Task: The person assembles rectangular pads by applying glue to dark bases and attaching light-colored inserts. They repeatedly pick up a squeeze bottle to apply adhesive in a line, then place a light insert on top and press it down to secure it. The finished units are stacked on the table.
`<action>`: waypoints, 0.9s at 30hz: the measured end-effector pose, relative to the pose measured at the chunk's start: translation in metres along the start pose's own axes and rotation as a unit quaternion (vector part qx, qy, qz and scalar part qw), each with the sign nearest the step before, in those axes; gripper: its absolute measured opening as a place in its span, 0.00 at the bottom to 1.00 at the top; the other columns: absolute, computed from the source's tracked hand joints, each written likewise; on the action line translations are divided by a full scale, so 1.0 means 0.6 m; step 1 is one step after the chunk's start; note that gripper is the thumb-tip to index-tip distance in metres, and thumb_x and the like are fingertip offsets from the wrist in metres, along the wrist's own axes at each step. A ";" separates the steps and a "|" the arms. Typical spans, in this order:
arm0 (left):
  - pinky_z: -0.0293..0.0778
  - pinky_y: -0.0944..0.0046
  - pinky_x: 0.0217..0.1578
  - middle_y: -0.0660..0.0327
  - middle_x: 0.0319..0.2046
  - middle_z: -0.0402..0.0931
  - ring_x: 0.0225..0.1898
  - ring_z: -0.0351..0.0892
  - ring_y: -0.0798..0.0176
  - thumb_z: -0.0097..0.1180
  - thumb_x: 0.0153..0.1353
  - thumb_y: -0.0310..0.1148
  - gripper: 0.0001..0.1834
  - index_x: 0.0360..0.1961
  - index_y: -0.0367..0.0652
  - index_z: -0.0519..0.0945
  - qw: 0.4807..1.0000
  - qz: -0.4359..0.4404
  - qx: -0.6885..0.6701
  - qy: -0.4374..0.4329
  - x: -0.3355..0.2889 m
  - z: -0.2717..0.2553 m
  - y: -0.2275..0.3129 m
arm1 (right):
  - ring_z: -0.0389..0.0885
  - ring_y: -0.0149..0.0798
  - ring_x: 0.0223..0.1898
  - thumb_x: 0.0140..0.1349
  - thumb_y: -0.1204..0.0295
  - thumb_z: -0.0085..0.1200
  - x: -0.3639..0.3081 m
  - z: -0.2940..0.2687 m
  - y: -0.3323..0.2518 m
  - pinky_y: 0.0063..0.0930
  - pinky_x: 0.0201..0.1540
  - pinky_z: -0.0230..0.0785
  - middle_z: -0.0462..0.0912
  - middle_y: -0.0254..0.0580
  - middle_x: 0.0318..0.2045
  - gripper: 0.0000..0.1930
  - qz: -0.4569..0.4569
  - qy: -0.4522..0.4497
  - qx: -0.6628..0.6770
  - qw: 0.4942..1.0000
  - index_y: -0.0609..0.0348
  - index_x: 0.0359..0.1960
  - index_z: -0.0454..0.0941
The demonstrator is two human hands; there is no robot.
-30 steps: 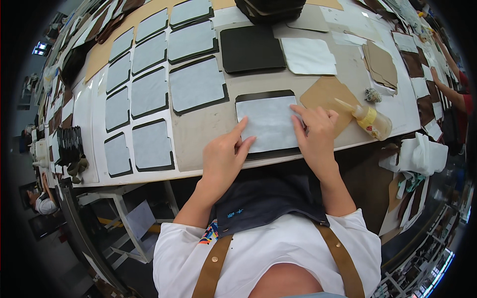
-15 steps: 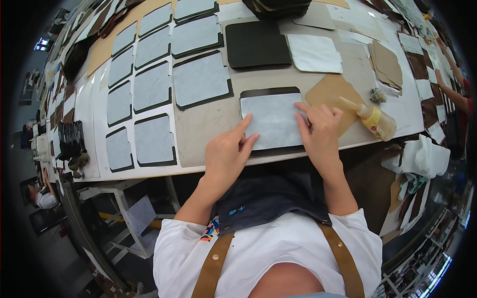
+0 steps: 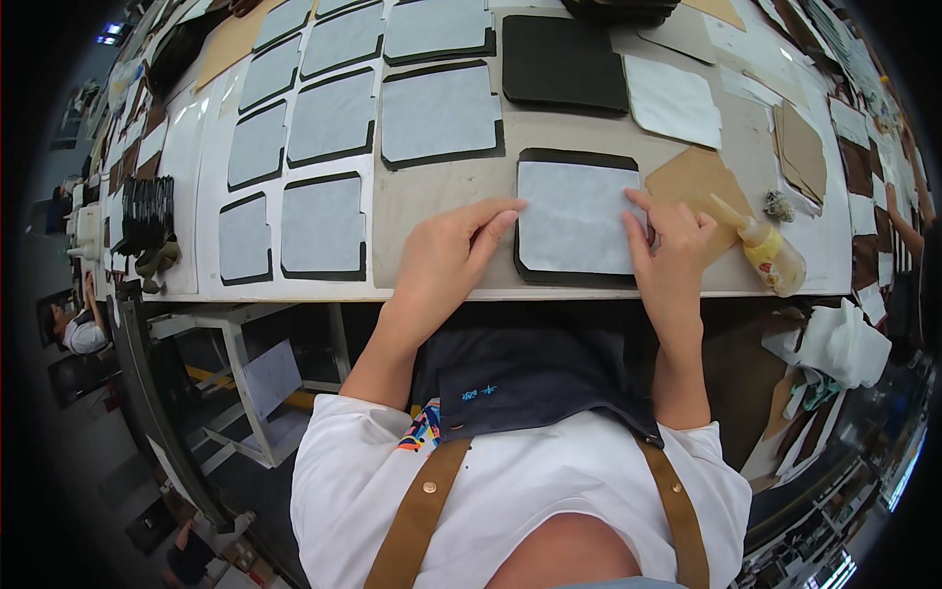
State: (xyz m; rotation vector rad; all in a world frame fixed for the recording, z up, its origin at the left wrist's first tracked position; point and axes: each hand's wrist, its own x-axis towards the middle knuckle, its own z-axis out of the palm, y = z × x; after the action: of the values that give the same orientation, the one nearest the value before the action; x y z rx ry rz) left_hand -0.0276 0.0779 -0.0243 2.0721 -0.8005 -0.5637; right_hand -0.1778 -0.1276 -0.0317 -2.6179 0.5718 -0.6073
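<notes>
A light grey sheet lies over a black rounded panel, whose dark border shows along the top and bottom. At the sheet's left edge, my left hand has its thumb and index finger drawn close together, tips at the edge. My right hand bends its thumb and index finger onto the right edge, the other fingers curled. Between them the two hands hold the sheet by its sides. Right of my right hand, a glue bottle with a pointed nozzle lies tilted near a tan card.
Rows of grey-faced black panels cover the table's left side. A black panel stack and a white sheet lie beyond the work. Brown card pieces sit at right; a white bag hangs by the table edge.
The view has shifted, so the table things appear farther right and higher. My left thumb and index finger have come closer together at the sheet's left edge; my right hand stays at its right.
</notes>
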 end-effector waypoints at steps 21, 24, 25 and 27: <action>0.69 0.61 0.30 0.63 0.25 0.67 0.27 0.70 0.62 0.73 0.55 0.33 0.22 0.51 0.47 0.80 0.984 0.107 0.131 0.064 0.001 0.027 0.000 | 0.72 0.38 0.34 0.59 0.71 0.67 -0.006 0.002 0.001 0.36 0.49 0.56 0.79 0.35 0.28 0.14 -0.012 -0.005 -0.028 1.000 0.56 0.48 0.86; 0.70 0.61 0.32 0.63 0.25 0.68 0.28 0.70 0.61 0.72 0.56 0.31 0.21 0.51 0.46 0.80 0.985 0.105 0.127 0.049 0.003 0.020 0.003 | 0.73 0.40 0.39 0.59 0.71 0.68 -0.006 -0.002 0.008 0.36 0.50 0.56 0.79 0.36 0.34 0.16 -0.013 -0.013 -0.035 0.999 0.55 0.49 0.85; 0.70 0.61 0.33 0.62 0.26 0.68 0.29 0.70 0.61 0.71 0.56 0.30 0.21 0.51 0.46 0.80 0.986 0.106 0.125 0.043 0.004 0.018 0.003 | 0.73 0.40 0.41 0.59 0.70 0.68 -0.006 -0.004 0.011 0.36 0.51 0.56 0.79 0.36 0.36 0.17 -0.007 -0.019 -0.032 0.999 0.54 0.50 0.85; 0.72 0.60 0.38 0.60 0.30 0.71 0.34 0.73 0.58 0.70 0.56 0.28 0.21 0.51 0.45 0.80 0.990 0.098 0.100 0.010 0.006 0.006 -0.001 | 0.73 0.41 0.44 0.59 0.70 0.68 -0.005 -0.008 0.016 0.36 0.53 0.56 0.79 0.37 0.40 0.18 0.001 -0.007 -0.023 1.000 0.55 0.52 0.83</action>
State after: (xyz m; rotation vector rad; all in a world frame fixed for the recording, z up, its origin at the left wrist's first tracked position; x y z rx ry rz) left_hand -0.0271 0.0737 -0.0271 2.1435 -1.0725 -0.3666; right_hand -0.1855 -0.1356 -0.0330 -2.6624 0.5917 -0.5819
